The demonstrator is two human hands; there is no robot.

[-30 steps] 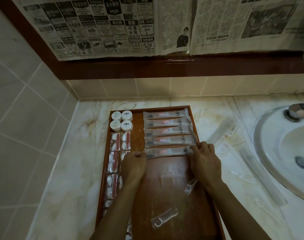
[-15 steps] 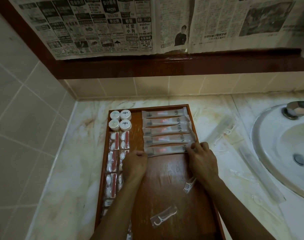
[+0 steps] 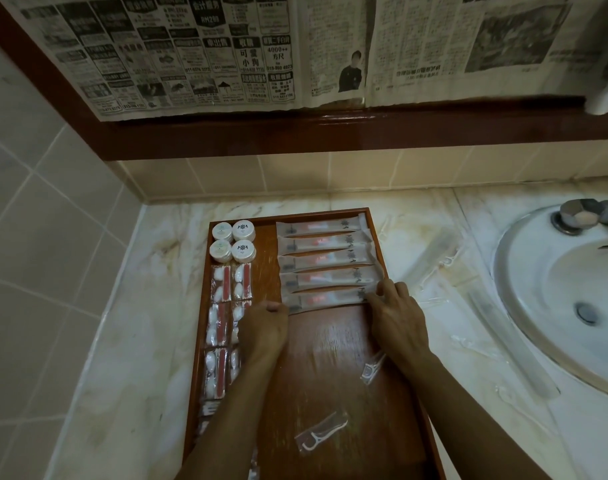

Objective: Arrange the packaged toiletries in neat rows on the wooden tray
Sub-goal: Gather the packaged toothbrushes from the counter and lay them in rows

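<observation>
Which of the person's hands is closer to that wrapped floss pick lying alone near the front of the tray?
The right hand, though not by much. The floss pick lies toward the near end of the tray, below both hands; the left hand sits farther off, up and to the left.

Dim, soft-focus view, wide-angle bending at edges.

fifth toothbrush packet (image 3: 325, 299) now straighter, closer
</observation>
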